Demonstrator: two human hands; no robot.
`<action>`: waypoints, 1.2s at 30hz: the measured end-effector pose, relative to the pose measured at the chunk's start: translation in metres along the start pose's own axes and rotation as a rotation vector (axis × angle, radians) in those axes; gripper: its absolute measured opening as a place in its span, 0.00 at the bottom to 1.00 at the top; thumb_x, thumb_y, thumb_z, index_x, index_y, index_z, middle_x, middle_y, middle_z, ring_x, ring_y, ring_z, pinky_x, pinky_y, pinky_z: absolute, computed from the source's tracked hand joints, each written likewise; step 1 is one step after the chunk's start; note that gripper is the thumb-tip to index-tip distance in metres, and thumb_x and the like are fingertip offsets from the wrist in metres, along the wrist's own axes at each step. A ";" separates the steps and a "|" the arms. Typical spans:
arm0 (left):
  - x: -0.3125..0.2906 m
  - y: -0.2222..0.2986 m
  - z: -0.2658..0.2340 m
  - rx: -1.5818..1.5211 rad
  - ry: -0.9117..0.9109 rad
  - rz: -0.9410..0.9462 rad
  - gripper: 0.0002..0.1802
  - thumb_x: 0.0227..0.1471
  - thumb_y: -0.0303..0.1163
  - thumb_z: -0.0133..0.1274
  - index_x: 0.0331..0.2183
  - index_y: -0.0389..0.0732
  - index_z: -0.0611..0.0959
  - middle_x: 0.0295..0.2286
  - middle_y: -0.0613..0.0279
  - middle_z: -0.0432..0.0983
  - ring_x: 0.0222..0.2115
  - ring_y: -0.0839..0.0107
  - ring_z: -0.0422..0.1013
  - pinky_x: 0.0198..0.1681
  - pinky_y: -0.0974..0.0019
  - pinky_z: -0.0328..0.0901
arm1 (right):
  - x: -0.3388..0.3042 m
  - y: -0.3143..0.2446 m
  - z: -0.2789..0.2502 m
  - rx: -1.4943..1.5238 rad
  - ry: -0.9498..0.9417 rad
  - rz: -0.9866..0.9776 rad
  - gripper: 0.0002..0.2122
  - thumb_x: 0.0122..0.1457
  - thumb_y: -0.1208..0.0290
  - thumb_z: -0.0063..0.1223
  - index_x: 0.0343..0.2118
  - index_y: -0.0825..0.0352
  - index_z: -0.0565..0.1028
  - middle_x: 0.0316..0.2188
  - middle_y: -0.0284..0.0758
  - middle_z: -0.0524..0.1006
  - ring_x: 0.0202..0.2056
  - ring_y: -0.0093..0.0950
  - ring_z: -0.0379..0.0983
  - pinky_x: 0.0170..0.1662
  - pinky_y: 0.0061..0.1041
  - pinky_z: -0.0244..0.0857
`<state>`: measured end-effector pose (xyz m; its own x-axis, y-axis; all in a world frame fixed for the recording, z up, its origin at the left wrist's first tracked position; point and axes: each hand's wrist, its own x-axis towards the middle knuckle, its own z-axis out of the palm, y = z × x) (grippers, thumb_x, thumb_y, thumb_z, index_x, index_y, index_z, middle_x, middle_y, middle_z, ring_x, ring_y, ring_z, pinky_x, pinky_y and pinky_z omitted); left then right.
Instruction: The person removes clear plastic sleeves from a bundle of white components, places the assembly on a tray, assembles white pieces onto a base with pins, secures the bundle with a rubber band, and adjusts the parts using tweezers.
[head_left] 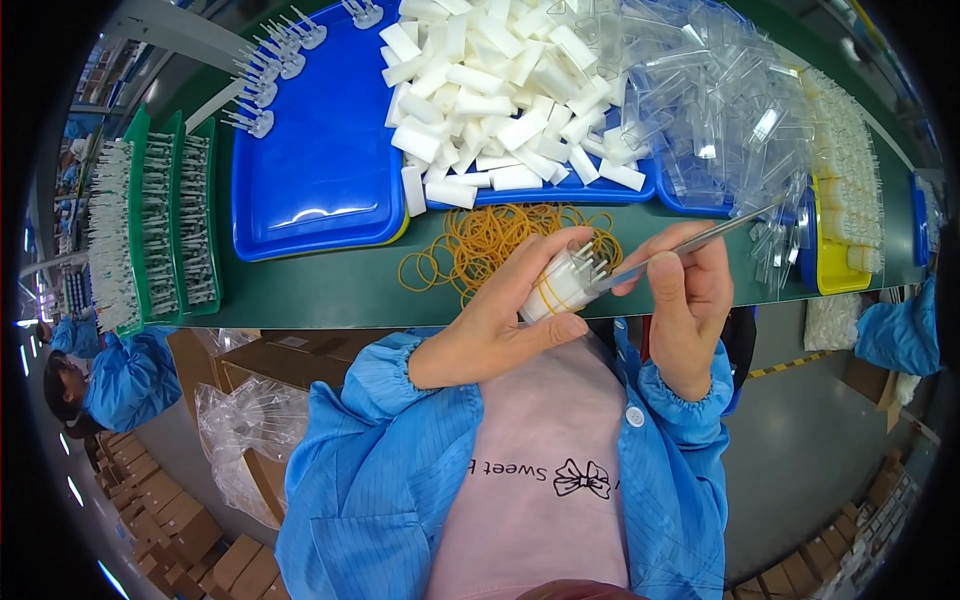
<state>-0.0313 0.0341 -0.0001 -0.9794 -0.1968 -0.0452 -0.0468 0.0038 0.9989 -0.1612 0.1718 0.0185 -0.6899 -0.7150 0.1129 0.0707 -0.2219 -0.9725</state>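
My left hand [490, 320] is wrapped round a white cylindrical bundle [556, 288] with a yellow rubber band about it. Several thin pale pins stick out of the bundle's upper end. In my right hand [690, 300] are metal tweezers [712, 232], held between thumb and fingers. Their narrow end points down left and meets the bundle beside the pins; whether it grips a pin is too small to tell. Behind my left hand, loose yellow rubber bands [470, 243] lie heaped on the green table [330, 290].
Beyond lie a heap of white foam-like blocks [490, 90] and a pile of clear plastic pieces [710, 110]. A blue tray [310, 170] stands left, with pinned white pieces [262, 88] along its edge. Green racks [175, 220] are far left. A yellow tray [832, 245] holds banded bundles at right.
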 end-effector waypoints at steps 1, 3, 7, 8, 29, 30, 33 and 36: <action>0.000 0.003 0.000 0.029 -0.001 -0.013 0.40 0.50 0.46 0.57 0.57 0.38 0.59 0.47 0.57 0.62 0.49 0.69 0.60 0.53 0.67 0.55 | 0.000 0.001 0.000 -0.023 0.004 -0.012 0.09 0.62 0.71 0.46 0.37 0.72 0.65 0.29 0.38 0.74 0.29 0.21 0.71 0.34 0.19 0.67; 0.001 0.004 -0.001 0.059 -0.006 -0.026 0.39 0.50 0.45 0.57 0.57 0.38 0.60 0.46 0.57 0.62 0.49 0.68 0.60 0.52 0.67 0.55 | -0.002 0.003 0.001 -0.084 0.013 -0.043 0.08 0.62 0.71 0.46 0.37 0.72 0.65 0.29 0.38 0.74 0.28 0.21 0.71 0.34 0.19 0.66; 0.003 0.002 -0.003 0.154 -0.023 -0.023 0.38 0.50 0.42 0.56 0.57 0.38 0.60 0.46 0.57 0.62 0.48 0.69 0.61 0.52 0.67 0.54 | -0.004 0.007 -0.001 -0.231 0.019 -0.108 0.08 0.62 0.72 0.46 0.37 0.72 0.65 0.28 0.37 0.74 0.28 0.21 0.71 0.34 0.19 0.66; 0.004 0.000 -0.002 0.131 -0.026 -0.015 0.38 0.51 0.42 0.56 0.57 0.38 0.60 0.47 0.58 0.62 0.48 0.70 0.60 0.52 0.68 0.54 | -0.003 0.008 -0.001 -0.230 0.019 -0.109 0.08 0.62 0.72 0.46 0.37 0.72 0.65 0.28 0.37 0.74 0.28 0.21 0.71 0.34 0.19 0.66; 0.002 0.004 -0.001 -0.572 -0.192 -0.353 0.35 0.54 0.36 0.54 0.58 0.38 0.58 0.49 0.61 0.63 0.49 0.74 0.60 0.52 0.71 0.56 | -0.004 0.004 -0.007 -0.089 -0.003 -0.071 0.11 0.62 0.68 0.48 0.37 0.72 0.66 0.27 0.36 0.72 0.29 0.21 0.71 0.34 0.19 0.67; 0.002 0.003 0.000 -0.571 -0.193 -0.352 0.35 0.54 0.36 0.54 0.58 0.38 0.58 0.49 0.61 0.63 0.49 0.74 0.60 0.52 0.71 0.56 | -0.003 0.003 -0.007 -0.089 -0.002 -0.072 0.11 0.62 0.68 0.48 0.37 0.72 0.66 0.27 0.36 0.72 0.29 0.21 0.71 0.34 0.19 0.67; 0.002 0.000 0.005 -0.428 -0.159 -0.157 0.36 0.54 0.36 0.54 0.58 0.37 0.58 0.50 0.60 0.62 0.51 0.73 0.59 0.54 0.70 0.55 | -0.001 0.003 -0.010 0.037 0.023 -0.050 0.12 0.62 0.67 0.48 0.37 0.72 0.65 0.27 0.36 0.73 0.29 0.21 0.71 0.34 0.19 0.67; 0.002 -0.003 0.007 -0.350 -0.135 -0.122 0.36 0.53 0.36 0.54 0.58 0.37 0.58 0.51 0.58 0.61 0.53 0.72 0.58 0.55 0.69 0.53 | 0.000 0.004 -0.010 0.077 -0.008 0.006 0.12 0.62 0.66 0.48 0.37 0.72 0.65 0.27 0.36 0.73 0.29 0.20 0.71 0.34 0.19 0.67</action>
<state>-0.0347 0.0402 -0.0030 -0.9888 -0.0445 -0.1422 -0.1179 -0.3507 0.9290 -0.1684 0.1778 0.0122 -0.6836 -0.7216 0.1094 0.1301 -0.2679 -0.9546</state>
